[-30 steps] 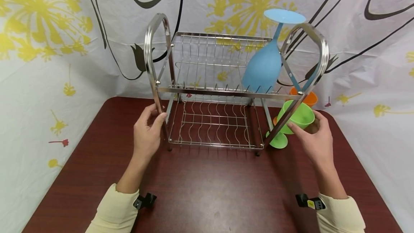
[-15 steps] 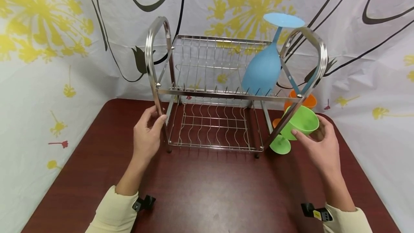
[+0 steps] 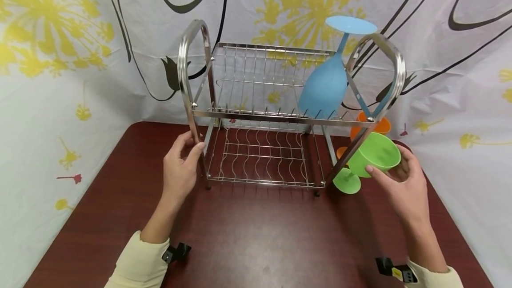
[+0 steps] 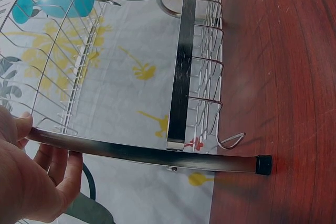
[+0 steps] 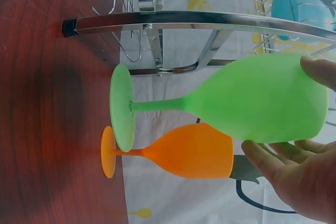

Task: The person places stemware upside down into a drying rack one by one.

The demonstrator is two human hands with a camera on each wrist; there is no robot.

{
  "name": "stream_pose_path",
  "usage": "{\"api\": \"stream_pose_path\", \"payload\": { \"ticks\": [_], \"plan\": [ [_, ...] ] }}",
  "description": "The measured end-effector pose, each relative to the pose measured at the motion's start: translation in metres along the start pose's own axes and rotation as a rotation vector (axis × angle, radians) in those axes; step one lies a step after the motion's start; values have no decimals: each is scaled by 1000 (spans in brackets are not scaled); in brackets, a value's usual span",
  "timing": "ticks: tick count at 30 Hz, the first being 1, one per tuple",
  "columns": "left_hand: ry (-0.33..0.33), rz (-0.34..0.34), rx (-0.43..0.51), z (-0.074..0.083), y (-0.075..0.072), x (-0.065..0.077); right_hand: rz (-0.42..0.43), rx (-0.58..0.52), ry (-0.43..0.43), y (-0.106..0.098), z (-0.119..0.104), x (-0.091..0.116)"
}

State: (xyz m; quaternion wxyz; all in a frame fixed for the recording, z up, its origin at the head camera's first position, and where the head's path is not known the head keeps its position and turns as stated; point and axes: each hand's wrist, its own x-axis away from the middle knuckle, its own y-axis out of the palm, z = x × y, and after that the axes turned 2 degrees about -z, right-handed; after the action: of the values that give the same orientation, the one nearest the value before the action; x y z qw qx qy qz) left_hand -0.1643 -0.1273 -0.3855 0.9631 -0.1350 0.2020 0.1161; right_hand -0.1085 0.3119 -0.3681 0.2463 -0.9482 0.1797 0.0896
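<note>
My left hand [image 3: 181,166] grips the front left post of a two-tier metal dish rack [image 3: 256,117], thumb and fingers around it in the left wrist view. On the rack's right, my right hand [image 3: 402,186] holds a green plastic goblet [image 5: 257,100] by its bowl, thumb on one side and fingers on the other. The goblet is upright, its round foot low near the table beside the rack's right post. Whether the foot touches the table, I cannot tell. A blue goblet [image 3: 326,84] stands upside down on the upper tier's right end.
Behind the green goblet, an orange goblet [image 5: 189,150] stands upright on the dark red wooden table [image 3: 256,239]. The rack's right post partly hides both in the head view. A white cloth [image 3: 104,97] with yellow flower prints hangs behind the table.
My right hand has moved right and toward me with the green goblet, away from the rack's post. More of the orange goblet shows. My left hand stays on the rack post.
</note>
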Motion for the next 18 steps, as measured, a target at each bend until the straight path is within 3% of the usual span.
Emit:
{"api": "stream_pose_path", "payload": {
  "ticks": [8,18],
  "plan": [
    [7,2,13,0,0,0,-16,-238,-72,1,0,7],
    [15,1,24,0,0,1,-49,-369,-178,1,-3,12]
  ]
}}
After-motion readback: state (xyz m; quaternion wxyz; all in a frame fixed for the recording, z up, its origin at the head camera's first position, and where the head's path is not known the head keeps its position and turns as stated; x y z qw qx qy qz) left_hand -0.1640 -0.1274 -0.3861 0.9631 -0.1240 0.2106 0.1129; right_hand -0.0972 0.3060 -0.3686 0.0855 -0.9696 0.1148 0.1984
